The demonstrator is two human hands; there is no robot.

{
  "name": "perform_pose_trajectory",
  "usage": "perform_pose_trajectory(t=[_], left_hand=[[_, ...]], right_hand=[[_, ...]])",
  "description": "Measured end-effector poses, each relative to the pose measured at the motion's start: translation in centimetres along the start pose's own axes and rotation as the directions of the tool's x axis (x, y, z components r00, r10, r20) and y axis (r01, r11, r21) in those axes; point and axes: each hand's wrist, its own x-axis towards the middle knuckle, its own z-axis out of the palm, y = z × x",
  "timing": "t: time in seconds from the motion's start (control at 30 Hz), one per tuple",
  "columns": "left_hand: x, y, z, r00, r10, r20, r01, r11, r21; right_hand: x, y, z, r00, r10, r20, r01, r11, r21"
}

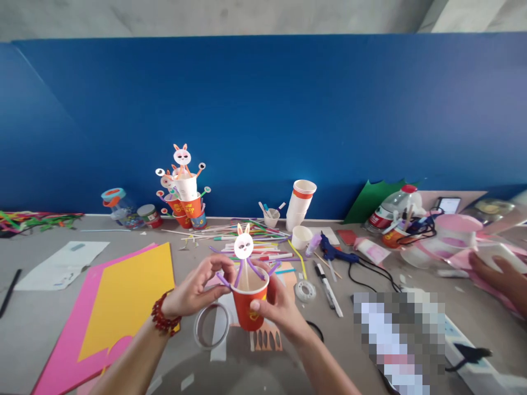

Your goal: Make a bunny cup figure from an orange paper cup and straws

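Note:
An orange-red paper cup [248, 310] stands upright between my hands, low in the middle of the view. A white rabbit face [244, 246] with purple pipe-cleaner limbs rises from its opening. My right hand [282, 307] grips the cup's right side, thumb on the front. At the cup's left rim, my left hand [206, 285] has its fingers curled round a purple pipe-cleaner arm. A red bead bracelet circles the left wrist. Below the cup lie a roll of tape [211, 346] and a cut-out paper strip [269, 339].
Yellow card [132, 291] on pink sheets lies left. Decorated cups [191, 207] stand at the back, left of scattered pens and sticks. A stack of white cups [300, 206], a blue glue gun [335, 251] and markers [329, 291] are right. Another person's hand [500, 274] is far right.

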Motion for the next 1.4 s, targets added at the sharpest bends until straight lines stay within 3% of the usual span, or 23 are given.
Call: perform_pose_trajectory(t=[0.2, 0.4, 0.63, 0.73, 0.8, 0.87, 1.0, 1.13, 1.23, 1.3, 1.4], left_hand=[[-0.6, -0.7, 0.4, 0.999, -0.002, 0.033, 0.001, 1.0, 0.028], [-0.6, -0.9, 0.7, 0.999, 0.015, -0.052, -0.014, 1.0, 0.017], [-0.8, -1.3, 0.8, 0.998, 0.009, -0.065, -0.011, 0.999, -0.035], [-0.8, -1.4, 0.7, 0.993, 0.006, -0.115, -0.02, 0.992, -0.124], [-0.8, -1.4, 0.4, 0.978, 0.014, -0.209, -0.055, 0.98, -0.19], [-0.6, -1.4, 0.0, 0.935, 0.018, -0.354, -0.108, 0.966, -0.237], [-0.5, -1.6, -1.6, 0.799, -0.008, -0.602, -0.208, 0.935, -0.288], [-1.0, -2.2, -4.1, 0.673, -0.159, -0.722, -0.233, 0.882, -0.411], [-1.6, -2.8, -6.0, 0.581, -0.215, -0.785, -0.338, 0.814, -0.473], [-2.1, -2.9, -6.9, 0.546, -0.193, -0.815, -0.387, 0.805, -0.45], [-2.6, -2.7, -7.4, 0.548, -0.173, -0.818, -0.387, 0.815, -0.431]], right_hand=[[-0.4, 1.1, -0.1, 0.998, -0.024, -0.051, 0.021, 0.998, -0.061], [-0.6, 1.0, -0.1, 0.994, -0.061, -0.096, 0.048, 0.991, -0.128], [-0.7, 1.1, -0.2, 0.992, -0.086, -0.095, 0.072, 0.987, -0.143], [-0.8, 1.1, -0.3, 0.99, -0.087, -0.113, 0.068, 0.985, -0.157], [-0.7, 1.0, -0.4, 0.988, -0.082, -0.13, 0.062, 0.986, -0.157], [-0.7, 1.1, -0.5, 0.987, -0.074, -0.14, 0.052, 0.986, -0.158], [-0.6, 1.2, -1.1, 0.982, -0.09, -0.167, 0.049, 0.97, -0.236], [-0.5, 1.3, -1.9, 0.966, -0.15, -0.211, 0.054, 0.913, -0.404], [-0.5, 1.3, -2.4, 0.954, -0.194, -0.228, 0.058, 0.867, -0.496], [-0.5, 1.3, -2.6, 0.948, -0.203, -0.243, 0.043, 0.843, -0.537], [-0.6, 1.4, -3.0, 0.945, -0.193, -0.264, 0.014, 0.832, -0.555]])
